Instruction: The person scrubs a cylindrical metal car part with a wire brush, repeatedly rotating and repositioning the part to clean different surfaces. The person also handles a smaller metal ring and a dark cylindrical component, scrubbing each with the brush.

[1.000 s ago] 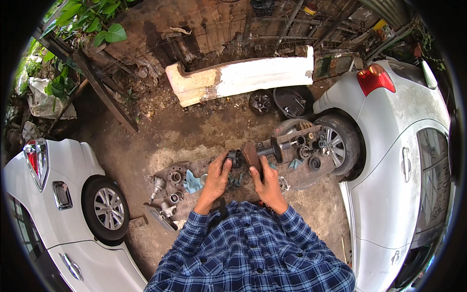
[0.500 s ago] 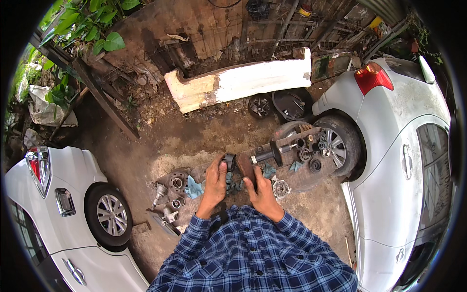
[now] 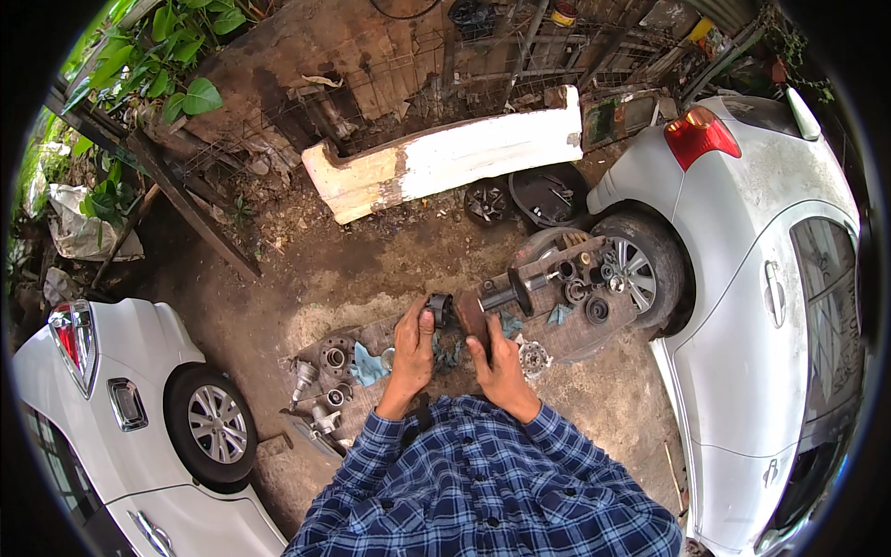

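Observation:
My left hand (image 3: 409, 351) is closed around a short dark round part (image 3: 439, 304), perhaps a ring or bearing, with the thumb along its near side. Close to its right, my right hand (image 3: 502, 373) grips a flat reddish-brown block (image 3: 471, 317), thumb pressed on its face. A narrow gap lies between the two pieces. Just past the block, a black shock absorber (image 3: 516, 293) rests on the low work surface. Blue rags (image 3: 368, 367) lie beside my left hand, and a round metal plate with holes (image 3: 533, 359) lies by my right hand.
Metal hubs (image 3: 334, 354) and other car parts lie left; several rings and bearings (image 3: 596, 308) lie right. White cars stand at left (image 3: 148, 343) and right (image 3: 733, 306). Farther off are a pale bumper (image 3: 464, 153), black round pans (image 3: 548, 193) and a leaning wooden beam (image 3: 195, 204).
The view has shifted slightly, moving the surroundings in the picture. Both hands keep their grips, and the dark round part and brown block stay close together.

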`<action>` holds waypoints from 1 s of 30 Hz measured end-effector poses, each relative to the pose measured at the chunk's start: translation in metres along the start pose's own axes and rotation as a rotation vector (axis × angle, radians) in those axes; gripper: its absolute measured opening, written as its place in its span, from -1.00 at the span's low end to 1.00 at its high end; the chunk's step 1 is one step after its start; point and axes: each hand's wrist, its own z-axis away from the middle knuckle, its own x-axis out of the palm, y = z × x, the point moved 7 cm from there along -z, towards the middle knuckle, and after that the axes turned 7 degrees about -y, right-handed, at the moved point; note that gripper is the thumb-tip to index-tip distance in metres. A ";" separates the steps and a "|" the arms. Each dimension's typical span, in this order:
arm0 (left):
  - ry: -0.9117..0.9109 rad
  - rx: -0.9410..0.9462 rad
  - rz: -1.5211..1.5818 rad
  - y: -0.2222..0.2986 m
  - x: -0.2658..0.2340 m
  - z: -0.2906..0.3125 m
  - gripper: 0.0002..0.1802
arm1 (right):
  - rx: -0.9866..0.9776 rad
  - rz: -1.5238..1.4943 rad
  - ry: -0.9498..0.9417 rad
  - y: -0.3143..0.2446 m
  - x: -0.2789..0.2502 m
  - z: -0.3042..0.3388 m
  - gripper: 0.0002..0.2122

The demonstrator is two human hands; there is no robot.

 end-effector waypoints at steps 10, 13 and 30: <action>-0.016 0.056 -0.030 0.016 0.003 -0.002 -0.29 | 0.016 0.026 -0.013 0.001 -0.008 -0.002 -0.63; -0.021 0.115 -0.073 0.019 0.002 -0.002 -0.28 | 0.147 0.120 0.095 0.009 -0.016 0.000 -0.65; -0.052 0.082 -0.161 0.014 0.006 0.003 -0.29 | 0.143 0.031 -0.004 0.012 -0.004 0.004 -0.62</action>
